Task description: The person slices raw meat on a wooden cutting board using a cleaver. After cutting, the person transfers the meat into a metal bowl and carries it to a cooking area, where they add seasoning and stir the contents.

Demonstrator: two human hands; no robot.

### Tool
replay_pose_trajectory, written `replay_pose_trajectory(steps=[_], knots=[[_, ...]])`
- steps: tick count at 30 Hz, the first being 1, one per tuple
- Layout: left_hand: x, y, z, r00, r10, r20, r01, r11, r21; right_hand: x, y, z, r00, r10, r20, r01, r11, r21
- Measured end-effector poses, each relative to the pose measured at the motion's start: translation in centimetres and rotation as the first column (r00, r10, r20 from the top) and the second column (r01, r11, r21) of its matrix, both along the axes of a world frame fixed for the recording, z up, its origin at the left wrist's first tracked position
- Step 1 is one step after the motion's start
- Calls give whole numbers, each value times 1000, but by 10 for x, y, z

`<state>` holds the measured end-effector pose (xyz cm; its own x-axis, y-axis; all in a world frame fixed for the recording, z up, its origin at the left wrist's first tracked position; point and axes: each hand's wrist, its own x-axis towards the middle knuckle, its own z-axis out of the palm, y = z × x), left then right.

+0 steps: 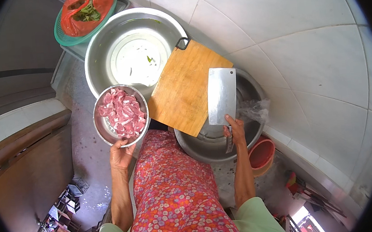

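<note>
My left hand [121,155] grips the near rim of a round metal bowl [102,134], fingers curled at its edge. Pieces of raw pink meat [123,113] lie in the bowl. In my right hand [236,131] is a cleaver [222,95], held by its handle with the broad blade pointing away from me. The blade overlaps the right edge of a wooden cutting board [183,87] in this view; whether they touch I cannot tell. A black handle [182,43] sits at the board's far corner. The board lies across two large metal basins.
The far-left basin [93,58] holds water with green bits. Clear plastic [255,110] hangs on the right basin [255,87]. A green basket [63,36] with a red bag [72,24] of leaves stands far left. A red bucket [262,154] is at right, beside the tiled wall [296,51].
</note>
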<state>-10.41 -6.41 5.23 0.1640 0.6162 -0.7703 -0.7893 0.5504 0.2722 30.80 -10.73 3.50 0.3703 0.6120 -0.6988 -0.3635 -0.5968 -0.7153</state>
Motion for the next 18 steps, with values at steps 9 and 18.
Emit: replay_pose_trajectory(steps=[9,18], knots=[[6,7,8,997,-72,-9,72,997,22,-29,24,-5,977,210,40,-211,977,12],[0,1,-9,998,-64,-21,65,998,26,-59,17,-1,946,306,-104,-303,952,44]])
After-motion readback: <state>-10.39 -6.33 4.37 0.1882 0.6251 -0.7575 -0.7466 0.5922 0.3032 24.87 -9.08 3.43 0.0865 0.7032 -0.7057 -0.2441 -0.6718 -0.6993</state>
